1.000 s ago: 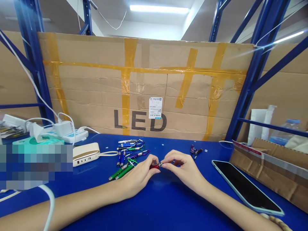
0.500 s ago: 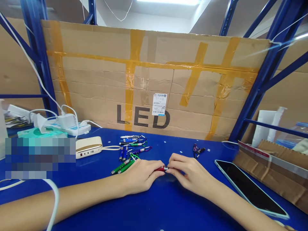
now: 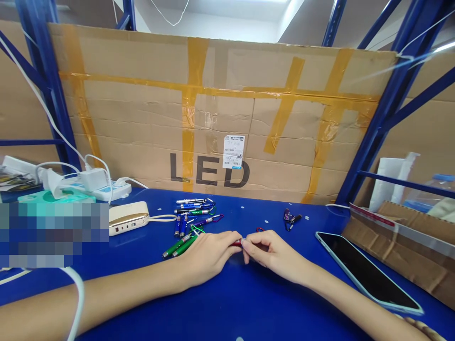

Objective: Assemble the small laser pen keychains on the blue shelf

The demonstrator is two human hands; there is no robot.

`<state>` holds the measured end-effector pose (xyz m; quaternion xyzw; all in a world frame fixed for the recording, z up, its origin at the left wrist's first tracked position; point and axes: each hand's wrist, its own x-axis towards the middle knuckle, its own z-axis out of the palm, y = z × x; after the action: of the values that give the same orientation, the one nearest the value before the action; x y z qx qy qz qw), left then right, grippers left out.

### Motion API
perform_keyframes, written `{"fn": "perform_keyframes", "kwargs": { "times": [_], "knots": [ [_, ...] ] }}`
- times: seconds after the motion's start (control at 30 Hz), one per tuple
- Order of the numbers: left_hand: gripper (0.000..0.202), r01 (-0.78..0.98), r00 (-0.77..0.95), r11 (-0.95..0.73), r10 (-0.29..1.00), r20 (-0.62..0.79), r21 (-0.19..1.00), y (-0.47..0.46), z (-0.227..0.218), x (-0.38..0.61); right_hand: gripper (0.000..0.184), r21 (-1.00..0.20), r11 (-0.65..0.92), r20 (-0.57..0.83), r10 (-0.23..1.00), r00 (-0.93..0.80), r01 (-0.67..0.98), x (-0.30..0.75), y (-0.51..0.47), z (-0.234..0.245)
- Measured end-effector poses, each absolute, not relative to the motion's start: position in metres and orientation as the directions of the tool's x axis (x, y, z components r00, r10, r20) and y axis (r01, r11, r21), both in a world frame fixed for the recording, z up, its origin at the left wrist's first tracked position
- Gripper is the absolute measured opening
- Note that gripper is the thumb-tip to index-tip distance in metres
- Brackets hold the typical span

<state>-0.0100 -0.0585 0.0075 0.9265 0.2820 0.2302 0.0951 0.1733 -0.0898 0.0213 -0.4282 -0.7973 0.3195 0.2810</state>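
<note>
A red penlight [image 3: 234, 243] is clenched by the left hand [image 3: 208, 259] and pinched by the right hand [image 3: 272, 252]. A red loop [image 3: 260, 229] is now uncovered

The red penlight [image 3: 235, 243] at lower centre has a glossy, metallic sheen, as do the green penlights [image 3: 179, 245] left of it. The work surface [image 3: 241, 303] is smooth, shiny blue. Behind it, rough matt corrugated cardboard [image 3: 142, 118] carries slick, faintly glossy brown packing tape [image 3: 190, 109]. At lower right, the tablet [image 3: 366, 270] shows dark, glossy glass. At left, the power bank [image 3: 128, 218] looks like smooth, pearly cream plastic with a gold metallic band.
</note>
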Motion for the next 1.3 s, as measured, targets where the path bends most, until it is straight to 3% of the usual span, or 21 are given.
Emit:
{"fn": "perform_keyframes", "kwargs": {
  "times": [0.17,0.3,0.4,0.47,0.57,0.77,0.93,1.1,1.3],
  "knots": [
    [0.023,0.547,0.658,-0.727,0.68,0.323,0.416,-0.054,0.006,-0.01,0.043,-0.633,0.451,0.279,0.891,-0.357,0.63,0.184,-0.08,0.024],
    [0.026,0.596,0.581,-0.669,0.741,0.337,0.443,-0.053,0.007,-0.01,0.032,-0.352,0.357,0.476,0.864,-0.163,0.865,0.205,-0.071,0.03],
    [0.027,0.635,0.557,-0.627,0.776,0.295,0.451,-0.055,0.009,-0.009,0.029,-0.142,0.162,0.427,0.9,-0.087,0.977,0.221,-0.067,0.03],
    [0.027,0.638,0.55,-0.604,0.792,0.265,0.478,-0.057,0.01,-0.009,0.022,-0.092,0.175,0.343,0.93,-0.134,0.98,0.226,-0.065,0.028],
    [0.027,0.607,0.552,-0.59,0.795,0.251,0.532,-0.057,0.012,-0.009,0.017,-0.17,0.253,0.29,0.936,-0.197,0.952,0.225,-0.061,0.023],
    [0.03,0.58,0.535,-0.562,0.809,0.245,0.59,-0.057,0.011,-0.008,0.015,-0.389,0.342,0.316,0.922,-0.225,0.855,0.216,-0.054,0.015],
    [0.031,0.59,0.514,-0.567,0.813,0.273,0.575,-0.054,0.008,-0.008,0.011,-0.371,0.432,0.335,0.888,-0.315,0.822,0.208,-0.058,0.014],
    [0.028,0.57,0.526,-0.575,0.804,0.277,0.587,-0.053,0.008,-0.007,0.008,-0.351,0.4,0.299,0.905,-0.303,0.847,0.201,-0.065,0.017],
    [0.028,0.563,0.548,-0.57,0.8,0.245,0.599,-0.052,0.008,-0.007,0.009,-0.422,0.549,0.393,0.828,-0.4,0.722,0.187,-0.074,0.016]
  ]
}}
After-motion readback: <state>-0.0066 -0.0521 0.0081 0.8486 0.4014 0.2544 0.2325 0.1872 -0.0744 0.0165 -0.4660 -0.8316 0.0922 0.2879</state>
